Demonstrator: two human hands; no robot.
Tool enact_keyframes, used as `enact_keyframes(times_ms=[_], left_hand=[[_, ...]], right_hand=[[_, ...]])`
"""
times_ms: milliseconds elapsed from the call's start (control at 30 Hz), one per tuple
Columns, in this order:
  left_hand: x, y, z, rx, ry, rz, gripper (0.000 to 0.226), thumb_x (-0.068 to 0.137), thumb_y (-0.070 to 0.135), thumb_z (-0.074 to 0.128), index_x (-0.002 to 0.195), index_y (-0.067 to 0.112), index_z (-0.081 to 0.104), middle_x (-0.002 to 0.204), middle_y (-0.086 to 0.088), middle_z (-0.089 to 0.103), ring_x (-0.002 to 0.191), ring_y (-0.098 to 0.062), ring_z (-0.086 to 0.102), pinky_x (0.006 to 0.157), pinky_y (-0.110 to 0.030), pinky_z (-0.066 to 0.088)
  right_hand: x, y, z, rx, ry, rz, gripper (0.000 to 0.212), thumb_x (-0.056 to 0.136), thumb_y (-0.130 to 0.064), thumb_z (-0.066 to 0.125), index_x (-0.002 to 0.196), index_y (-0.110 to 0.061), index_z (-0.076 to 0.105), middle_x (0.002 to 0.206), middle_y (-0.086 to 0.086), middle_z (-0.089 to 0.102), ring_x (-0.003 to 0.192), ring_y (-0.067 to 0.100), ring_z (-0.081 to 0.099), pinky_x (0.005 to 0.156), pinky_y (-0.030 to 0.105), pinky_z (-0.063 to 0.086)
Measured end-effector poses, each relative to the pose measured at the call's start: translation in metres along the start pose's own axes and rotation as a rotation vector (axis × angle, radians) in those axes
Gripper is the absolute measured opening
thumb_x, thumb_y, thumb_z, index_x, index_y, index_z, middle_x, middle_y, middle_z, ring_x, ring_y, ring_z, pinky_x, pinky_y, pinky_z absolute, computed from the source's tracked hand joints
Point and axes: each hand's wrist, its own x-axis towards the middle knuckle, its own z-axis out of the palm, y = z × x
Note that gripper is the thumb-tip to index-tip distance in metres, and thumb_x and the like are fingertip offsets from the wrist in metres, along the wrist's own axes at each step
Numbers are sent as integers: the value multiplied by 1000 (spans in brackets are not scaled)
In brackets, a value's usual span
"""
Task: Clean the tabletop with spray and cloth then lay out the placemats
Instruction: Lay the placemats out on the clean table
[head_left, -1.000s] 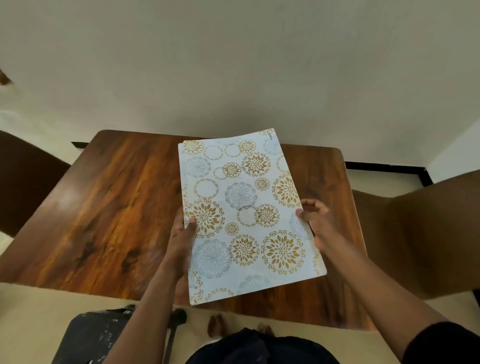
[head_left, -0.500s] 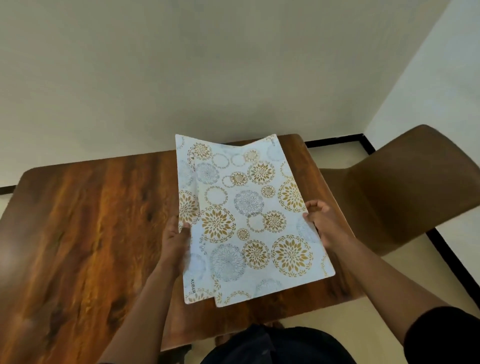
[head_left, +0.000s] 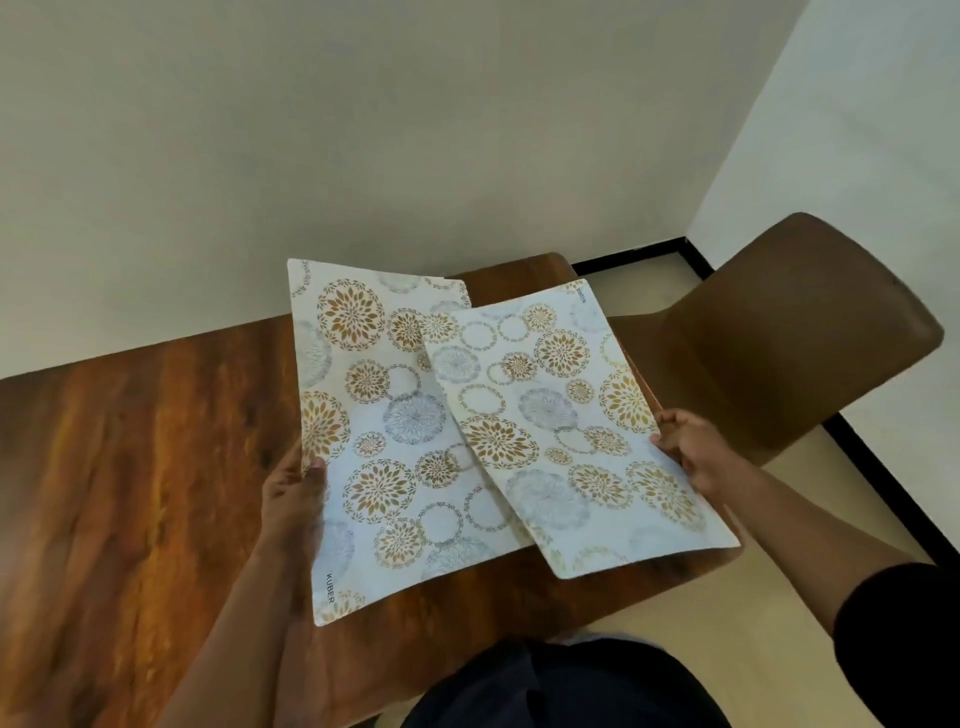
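Two placemats (head_left: 467, 441) overlap, fingers (head_left: 670, 434) pinching outer edges.

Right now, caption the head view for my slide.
Left hand and right hand fan two patterned placemats apart over the wooden table.

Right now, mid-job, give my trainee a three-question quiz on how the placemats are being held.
1. True or false: the left hand and right hand each grip a separate mat.
2. Which mat lies on top where they overlap? A) left placemat B) right placemat
3. Fill in: the printed word near the left placemat's lower corner is ____.

Key: 1 true; 2 B; 3 KUBER. Both mats are above the wooden table, with the chair at its right end.
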Motion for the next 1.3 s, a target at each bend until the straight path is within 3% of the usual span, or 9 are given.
enact_keyframes(times_ms=[167,300,367,500,700,933,1033,1100,1300], left_hand=[[6,-6,3,5,86,29,38,111,5,52,122,26,81,131,-9,77,99,-27,81,88,-53,64],[5,-11,-6,-72,131,41,43,112,3,50,151,16,62,141,-10,72,107,-27,80,89,-53,64],[0,-11,-9,-98,167,35,43,112,2,47,147,19,66,141,-7,72,108,-26,80,86,-50,66],[-15,-8,-9,-107,212,2,53,113,0,43,114,33,84,127,2,79,99,-21,82,76,-44,69],[-26,-14,10,-72,152,14,45,113,1,44,153,15,58,133,-5,76,100,-22,82,77,-44,69],[-32,-31,50,-34,104,-5,39,112,1,47,141,17,68,129,-12,78,97,-28,82,75,-46,69],[-37,-38,68,-24,94,-6,40,112,0,45,144,12,64,128,-13,77,96,-28,82,75,-45,69],[-39,-43,75,-14,97,-3,38,112,-1,45,139,14,68,129,-14,77,97,-29,82,77,-47,69],[-46,-55,80,10,150,-20,41,112,1,46,151,7,58,137,-20,72,97,-30,82,77,-48,69]], right_hand=[[31,-12,-30,-32,54,-23,30,96,14,56,102,-14,66,128,18,68,120,37,64,108,55,51],[56,-23,-58,-32,139,-40,30,97,9,58,115,-14,66,129,15,66,103,26,63,95,42,55],[61,-30,-69,-15,190,-59,31,99,9,56,121,-12,64,127,12,64,100,22,60,91,37,54],[71,-42,-87,-15,269,-82,33,101,9,53,127,-10,63,121,10,61,106,24,56,107,45,50],[80,-40,-78,-159,235,-136,29,100,7,54,118,-13,64,125,9,61,109,25,56,91,40,50],[81,-27,-33,-195,215,-130,31,100,11,49,125,0,64,112,9,58,101,23,54,79,30,43],[86,-24,-23,-179,217,-111,31,101,10,48,123,-3,64,111,7,59,100,23,54,72,27,44],[89,-23,-18,-154,213,-99,31,100,10,47,122,-5,64,110,6,59,100,22,54,73,27,43],[107,-19,-4,-138,181,-84,34,95,9,47,112,-13,66,109,7,67,83,17,60,75,32,50]])
